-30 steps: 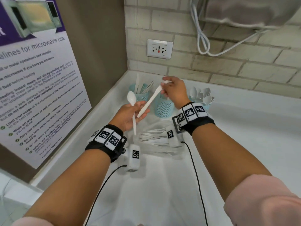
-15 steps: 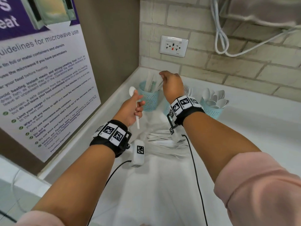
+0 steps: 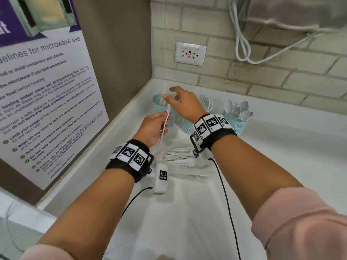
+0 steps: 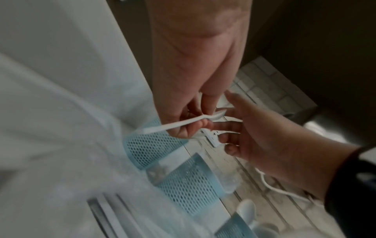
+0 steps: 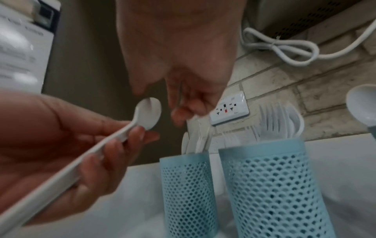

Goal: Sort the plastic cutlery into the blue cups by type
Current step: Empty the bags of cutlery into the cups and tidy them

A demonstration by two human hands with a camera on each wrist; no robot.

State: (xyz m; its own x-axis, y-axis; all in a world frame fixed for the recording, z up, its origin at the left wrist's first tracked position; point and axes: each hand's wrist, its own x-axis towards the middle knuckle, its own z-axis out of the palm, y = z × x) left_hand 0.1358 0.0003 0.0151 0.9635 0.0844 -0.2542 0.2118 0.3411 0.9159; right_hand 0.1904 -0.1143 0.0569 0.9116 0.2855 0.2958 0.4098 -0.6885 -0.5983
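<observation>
My left hand (image 3: 165, 122) grips a white plastic spoon (image 3: 164, 128) by its handle, bowl up (image 5: 148, 112), just in front of the left blue cup (image 3: 156, 106). That cup (image 5: 187, 185) holds knives (image 5: 199, 140). My right hand (image 3: 170, 94) hovers over it with fingers spread (image 4: 230, 124), holding nothing, close to the spoon's bowl (image 4: 217, 115). The middle cup (image 5: 270, 185) holds forks (image 5: 278, 119); my right wrist hides most of it in the head view. The right cup (image 3: 236, 126) is full of spoons (image 3: 238, 109). A pile of loose cutlery (image 3: 182, 158) lies on the white counter below both hands.
The cups stand in the counter's back left corner. A brick wall with a socket (image 3: 190, 53) and a looped white cord (image 3: 242, 44) is behind, and a poster (image 3: 47, 91) hangs on the left wall. Wrist cables (image 3: 223, 194) trail over the counter (image 3: 291, 156).
My right hand carried the knife it held to the left cup, let it go there and opened. My left hand raised the spoon toward the right hand.
</observation>
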